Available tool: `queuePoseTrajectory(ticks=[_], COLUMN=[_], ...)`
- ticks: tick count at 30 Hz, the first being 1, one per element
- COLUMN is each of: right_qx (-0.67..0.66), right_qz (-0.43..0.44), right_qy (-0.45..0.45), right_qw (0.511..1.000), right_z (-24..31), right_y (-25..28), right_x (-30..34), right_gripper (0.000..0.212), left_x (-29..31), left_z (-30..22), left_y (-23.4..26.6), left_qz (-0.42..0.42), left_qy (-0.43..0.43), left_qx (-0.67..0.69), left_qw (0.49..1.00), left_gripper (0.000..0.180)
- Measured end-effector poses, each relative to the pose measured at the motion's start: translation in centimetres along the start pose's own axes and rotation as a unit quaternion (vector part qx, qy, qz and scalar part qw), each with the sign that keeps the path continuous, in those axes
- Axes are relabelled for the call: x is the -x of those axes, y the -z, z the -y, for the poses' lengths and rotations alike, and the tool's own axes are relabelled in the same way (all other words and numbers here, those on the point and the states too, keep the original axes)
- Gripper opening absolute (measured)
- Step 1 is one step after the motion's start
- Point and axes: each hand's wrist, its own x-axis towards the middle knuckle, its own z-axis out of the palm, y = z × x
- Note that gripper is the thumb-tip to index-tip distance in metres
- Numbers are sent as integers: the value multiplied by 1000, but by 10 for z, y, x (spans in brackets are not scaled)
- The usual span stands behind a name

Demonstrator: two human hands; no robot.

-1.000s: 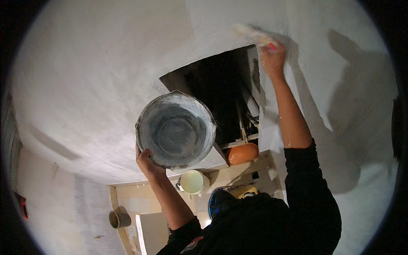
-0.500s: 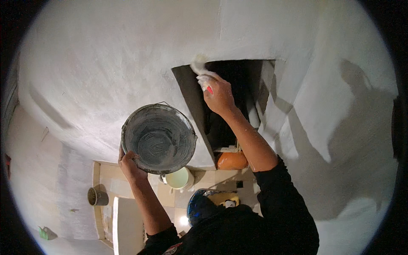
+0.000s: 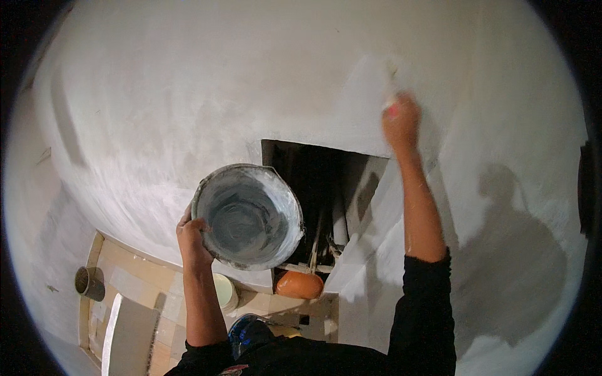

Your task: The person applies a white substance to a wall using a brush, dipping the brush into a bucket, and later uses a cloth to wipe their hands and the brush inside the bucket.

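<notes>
My left hand [image 3: 193, 239] grips the left rim of a dark bucket [image 3: 282, 210], its thumb over the edge. The bucket is tilted so its inside shows, smeared with whitish paint, with a thin wire handle along the rim. Up on the pale wall [image 3: 251, 81], my right hand [image 3: 403, 122] is closed round a paintbrush [image 3: 392, 108] with a red patch on its handle. Motion blurs the brush, and its bristles point up against the wall. Around the brush the wall looks damp and lighter-toned.
Below and left of my right hand is a dark rectangular opening [image 3: 301, 169] in the wall, with pipes inside and an orange rounded object [image 3: 300, 285] at its foot. On the tiled floor stand a pale bucket [image 3: 226, 293], a small pot [image 3: 91, 285] and a white panel [image 3: 130, 338].
My right hand has moved with the brush from the opening's upper edge, up and right onto the wall above. The bucket stays in my left hand. The whole view has shifted.
</notes>
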Motion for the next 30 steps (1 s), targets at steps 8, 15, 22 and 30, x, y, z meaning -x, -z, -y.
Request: queuePoseTrajectory(ticks=[8, 15, 22, 30], right_qx=[-94, -110, 96, -62], right_qz=[234, 47, 31, 320], right_qy=[264, -9, 52, 208], right_qw=[931, 993, 994, 922], right_z=[57, 5, 28, 82], right_y=[-76, 0, -4, -27], right_x=[104, -15, -23, 43], right_gripper=[22, 49, 36, 30], left_x=[8, 12, 2, 3], left_z=[-10, -6, -1, -11], left_y=[10, 10, 22, 19], left_qz=[-14, -23, -2, 38], left_qy=[-26, -53, -25, -16], left_qx=[12, 12, 19, 26], left_qw=[999, 998, 999, 999], left_gripper=[67, 66, 66, 68])
